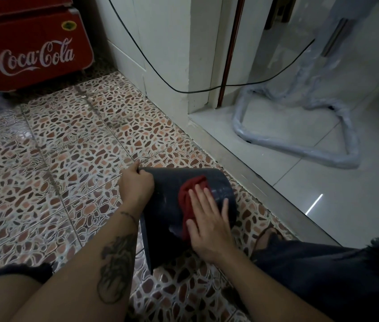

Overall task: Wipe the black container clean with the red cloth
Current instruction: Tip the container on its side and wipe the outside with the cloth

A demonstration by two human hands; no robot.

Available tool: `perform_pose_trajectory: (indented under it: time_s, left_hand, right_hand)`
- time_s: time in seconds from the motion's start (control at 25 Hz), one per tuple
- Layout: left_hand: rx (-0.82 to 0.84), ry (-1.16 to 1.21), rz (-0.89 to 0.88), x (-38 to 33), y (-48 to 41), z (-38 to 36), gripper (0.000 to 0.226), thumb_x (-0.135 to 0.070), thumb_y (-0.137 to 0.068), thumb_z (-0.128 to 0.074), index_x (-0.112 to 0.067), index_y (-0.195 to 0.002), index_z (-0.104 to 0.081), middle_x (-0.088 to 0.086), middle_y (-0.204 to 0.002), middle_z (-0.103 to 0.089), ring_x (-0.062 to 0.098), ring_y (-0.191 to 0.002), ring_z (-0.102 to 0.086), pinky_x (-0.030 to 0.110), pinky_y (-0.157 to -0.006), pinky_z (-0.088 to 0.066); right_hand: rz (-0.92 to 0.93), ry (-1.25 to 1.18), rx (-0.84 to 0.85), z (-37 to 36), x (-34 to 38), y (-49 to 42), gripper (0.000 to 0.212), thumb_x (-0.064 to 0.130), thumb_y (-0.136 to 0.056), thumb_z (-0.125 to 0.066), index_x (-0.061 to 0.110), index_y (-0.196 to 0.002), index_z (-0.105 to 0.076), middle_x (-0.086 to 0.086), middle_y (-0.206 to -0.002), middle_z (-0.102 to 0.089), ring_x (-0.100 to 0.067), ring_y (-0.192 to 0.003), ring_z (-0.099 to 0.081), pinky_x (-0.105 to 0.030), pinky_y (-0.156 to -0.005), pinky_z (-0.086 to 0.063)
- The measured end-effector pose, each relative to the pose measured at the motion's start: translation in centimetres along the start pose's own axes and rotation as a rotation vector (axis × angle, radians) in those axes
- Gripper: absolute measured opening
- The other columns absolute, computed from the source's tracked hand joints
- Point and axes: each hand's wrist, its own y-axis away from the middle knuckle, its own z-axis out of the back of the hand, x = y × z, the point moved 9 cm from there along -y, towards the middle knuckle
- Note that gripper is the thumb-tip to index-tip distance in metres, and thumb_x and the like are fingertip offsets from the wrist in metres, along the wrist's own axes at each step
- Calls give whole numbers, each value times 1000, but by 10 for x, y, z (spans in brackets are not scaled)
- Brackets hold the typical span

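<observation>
The black container [167,205] lies on its side on the pebble-patterned floor, its rim toward me and its base pointing away. My left hand [137,184] grips the rim at the far left edge. The red cloth [189,191] is bunched on the container's upper wall. My right hand [209,219] lies flat on the cloth with fingers spread, pressing it against the wall. Pale smears show on the dark surface around the cloth. The container's inside is hidden.
A red Coca-Cola cooler [32,47] stands at the back left. A white wall corner [172,66] with a black cable [160,75] rises behind. A raised step [253,173] leads right to pale tiles with a plastic-wrapped metal frame [300,149]. My knees flank the container.
</observation>
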Motion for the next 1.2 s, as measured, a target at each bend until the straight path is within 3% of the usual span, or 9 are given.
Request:
perform_pose_trajectory:
  time_s: [0.2,0.32,0.44,0.6,0.68,0.84,0.96,1.12,1.2]
  left_hand:
    - [12,6,-43,-2,4,3,54,-14,-93,-45,-22,-146,-53,3,-150,-54,26,-133,-52,26,-91,-31]
    - [-5,41,-46,2,12,3,53,-16,-94,-44,-21,-146,-52,2,-150,-54,26,-136,-50,29,-105,-35]
    - [-6,71,-15,7,9,-1,52,-18,-95,-43,-24,-146,-51,2,-150,-54,26,-130,-55,40,-111,-44]
    - [45,147,-4,7,-3,-8,53,-15,-95,-43,-18,-147,-50,4,-152,-52,24,-135,-50,28,-108,-35]
    - [39,157,-8,2,-3,-5,54,-17,-93,-45,-17,-147,-50,4,-152,-52,23,-137,-48,31,-110,-35]
    - [38,100,-221,-16,23,6,54,-20,-94,-46,-18,-149,-47,2,-155,-46,19,-143,-40,42,-120,-30]
    - [14,-26,-428,-11,68,9,59,-27,-98,-41,-23,-157,-34,-10,-165,-27,-2,-142,-23,25,-116,-20]
    - [-46,-4,-438,3,90,16,54,-20,-101,-37,-24,-155,-38,-11,-162,-34,-2,-139,-29,16,-111,-19]
    - [-23,22,-365,-10,77,15,45,-10,-99,-38,-24,-139,-56,-5,-143,-57,15,-131,-51,24,-103,-40]
  right_hand:
    - [-331,134,68,18,-71,-26,68,47,-101,-16,23,-161,6,1,-170,11,-17,-155,12,-64,-118,11]
    - [-489,103,145,25,-65,-59,68,45,-101,-18,18,-162,-3,-4,-171,3,-24,-156,6,-65,-118,9]
    - [-225,40,125,10,9,-72,69,46,-100,-21,18,-161,-4,-4,-171,3,-23,-155,9,-59,-121,9]
    - [154,-38,102,-6,60,-32,73,47,-97,-26,23,-162,-1,3,-170,10,-10,-152,20,-49,-122,14]
    - [125,-34,107,1,41,-40,71,49,-99,-25,26,-162,-2,7,-170,8,-8,-153,18,-54,-121,13]
    - [-221,38,117,19,-20,-74,65,52,-103,-19,23,-161,-10,3,-170,-4,-14,-156,1,-64,-118,13]
    - [-426,-15,153,31,-57,-82,64,48,-103,-28,20,-160,-16,-5,-168,-20,-22,-155,-13,-67,-118,3]
    - [-348,-156,71,29,-35,-61,66,34,-98,-40,15,-158,-20,-11,-166,-22,-28,-154,-15,-51,-125,-10]
    - [-240,-219,129,17,-10,-46,80,26,-90,-45,16,-160,-9,-7,-170,-5,-22,-156,-1,-42,-125,-1]
